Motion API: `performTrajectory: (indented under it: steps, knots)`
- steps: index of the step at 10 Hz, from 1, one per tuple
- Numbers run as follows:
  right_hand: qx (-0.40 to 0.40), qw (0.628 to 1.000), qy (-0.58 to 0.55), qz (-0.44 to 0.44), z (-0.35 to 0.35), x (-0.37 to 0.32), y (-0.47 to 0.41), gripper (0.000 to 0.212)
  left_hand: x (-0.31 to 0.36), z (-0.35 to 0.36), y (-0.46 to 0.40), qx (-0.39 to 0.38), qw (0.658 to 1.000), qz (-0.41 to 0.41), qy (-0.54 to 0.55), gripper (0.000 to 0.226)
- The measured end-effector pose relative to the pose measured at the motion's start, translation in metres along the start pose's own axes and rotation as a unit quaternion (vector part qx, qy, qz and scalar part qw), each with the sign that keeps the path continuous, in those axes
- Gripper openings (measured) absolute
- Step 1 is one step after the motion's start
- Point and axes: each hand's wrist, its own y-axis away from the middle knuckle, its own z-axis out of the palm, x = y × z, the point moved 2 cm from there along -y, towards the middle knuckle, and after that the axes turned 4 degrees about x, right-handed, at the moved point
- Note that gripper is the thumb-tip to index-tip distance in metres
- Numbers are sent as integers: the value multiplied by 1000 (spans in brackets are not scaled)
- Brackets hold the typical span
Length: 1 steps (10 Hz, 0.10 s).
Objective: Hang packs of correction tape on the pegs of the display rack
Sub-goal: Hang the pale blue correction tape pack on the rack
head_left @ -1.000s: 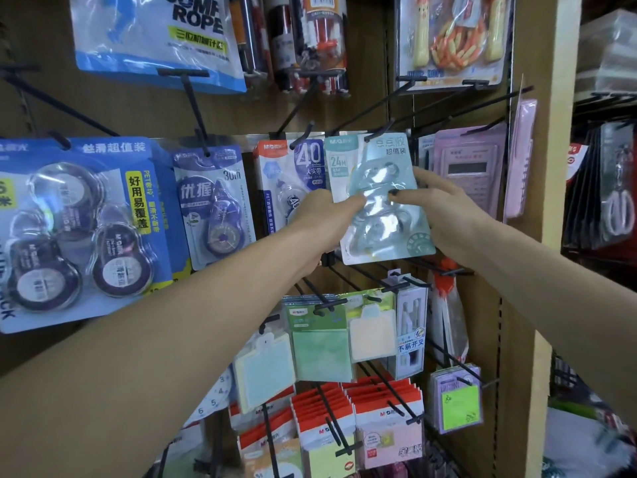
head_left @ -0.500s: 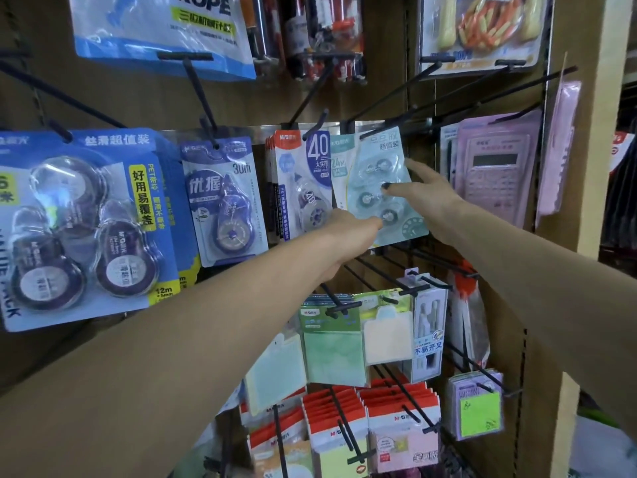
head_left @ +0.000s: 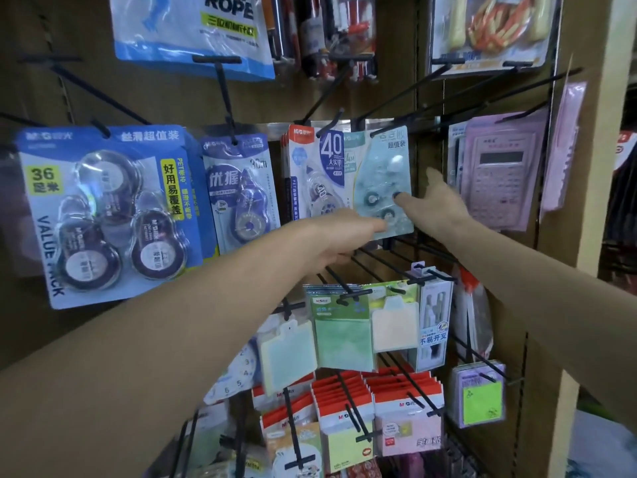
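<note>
Both hands flat against the pale teal correction tape pack (head_left: 382, 181), neither truly clenched on it. Right hand (head_left: 436, 201) loose and spread, one fingertip (head_left: 398, 196) pressed on the blister face, thumb raised free beside the pack's right edge. Left hand (head_left: 339, 236) reaching up from below, fingers extended to the pack's lower edge, touching or just propping it; whether anything is pinched there cannot be told, since the fingertips blur into the card.

Pack itself upright and threaded on a black peg (head_left: 377, 132) in the upper middle of the display rack (head_left: 427, 108), hang hole visibly on the wire, pushed far back toward the board. Just to its left, partly overlapped, a white and blue 40 m tape pack (head_left: 319, 167) on the neighbouring peg. Further left, a blue single-tape pack (head_left: 241, 191), then the big blue value pack (head_left: 107, 208) near the rack's left edge. To the right, a pink calculator pack (head_left: 499, 174) near the right post.

By the look of it, this pack as good as hung: only a final push, squaring up and letting go left. No further loose packs visible in either hand, so how many remain to be hung cannot be judged from here. Several bare pegs jutting out below and above the pack.
</note>
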Motion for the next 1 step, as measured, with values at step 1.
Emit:
performTrajectory:
  steps: [1]
  knots:
    - [47, 997, 23, -61, -11, -8, 30, 70, -3, -16, 25, 5, 999, 40, 13, 38]
